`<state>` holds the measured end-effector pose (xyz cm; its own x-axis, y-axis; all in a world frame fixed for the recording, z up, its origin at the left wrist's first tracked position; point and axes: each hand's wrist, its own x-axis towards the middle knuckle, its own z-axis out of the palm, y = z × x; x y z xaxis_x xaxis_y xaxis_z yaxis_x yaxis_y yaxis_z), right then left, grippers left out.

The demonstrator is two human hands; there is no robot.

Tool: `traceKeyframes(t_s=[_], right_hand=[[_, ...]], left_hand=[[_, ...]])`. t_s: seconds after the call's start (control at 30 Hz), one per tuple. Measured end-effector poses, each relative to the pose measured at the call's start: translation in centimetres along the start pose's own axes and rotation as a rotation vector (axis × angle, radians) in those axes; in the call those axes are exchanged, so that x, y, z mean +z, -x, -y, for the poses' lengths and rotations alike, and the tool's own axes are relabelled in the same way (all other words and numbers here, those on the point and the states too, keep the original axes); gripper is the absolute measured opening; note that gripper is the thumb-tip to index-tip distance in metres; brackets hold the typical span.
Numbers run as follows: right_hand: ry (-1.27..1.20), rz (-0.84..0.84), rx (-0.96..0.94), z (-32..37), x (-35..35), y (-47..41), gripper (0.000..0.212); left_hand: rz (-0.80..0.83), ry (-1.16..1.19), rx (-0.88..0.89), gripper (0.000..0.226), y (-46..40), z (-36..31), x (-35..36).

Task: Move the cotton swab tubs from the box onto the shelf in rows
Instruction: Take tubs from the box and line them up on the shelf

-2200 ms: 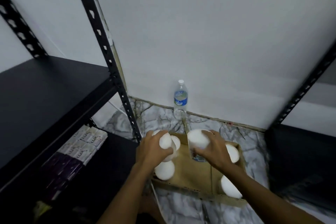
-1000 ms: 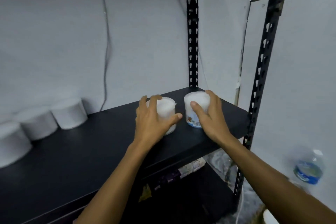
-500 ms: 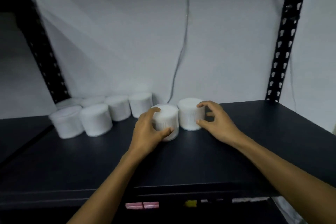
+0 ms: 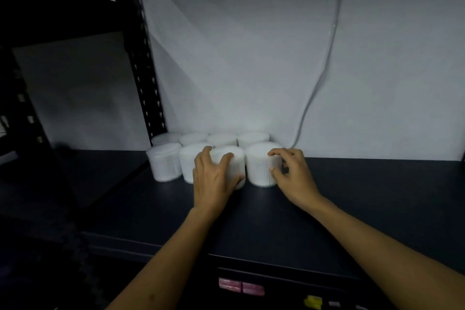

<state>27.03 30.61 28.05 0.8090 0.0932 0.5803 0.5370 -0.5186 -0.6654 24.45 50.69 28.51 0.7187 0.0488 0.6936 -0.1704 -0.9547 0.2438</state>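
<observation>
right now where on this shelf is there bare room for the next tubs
Bare black shelf board runs right of the tub in the right hand, out along the grey wall, and across the whole front. It is crowded at the back left: two rows of white cotton swab tubs by the black upright post, left hand there.

8 tubs (image 4: 166,165) stand on the shelf (image 4: 352,209) in 2 rows of 4, against the wall (image 4: 251,58).
</observation>
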Motion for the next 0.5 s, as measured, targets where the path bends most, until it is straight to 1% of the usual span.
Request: traceKeyframes(t_s=[0.1, 0.23, 0.4, 0.5], right_hand=[[0.014, -0.007, 0.006, -0.3, 0.1, 0.2, 0.041], [-0.028, -0.045, 0.055, -0.5, 0.1, 0.1, 0.05], [-0.052, -0.062, 0.105, -0.1, -0.5, 0.4, 0.046], [-0.008, -0.048, 0.173, 0.0, -1.3, 1.1, 0.043]], left_hand=[[-0.028, -0.087, 0.043, 0.056, -0.6, 0.4, 0.4], [-0.021, -0.066, 0.041, 0.059, -0.6, 0.8, 0.8], [-0.035, -0.052, 0.075, 0.062, -0.3, 0.5, 0.8], [-0.062, -0.071, 0.109, 0.055, 0.2, 0.0, 0.3]])
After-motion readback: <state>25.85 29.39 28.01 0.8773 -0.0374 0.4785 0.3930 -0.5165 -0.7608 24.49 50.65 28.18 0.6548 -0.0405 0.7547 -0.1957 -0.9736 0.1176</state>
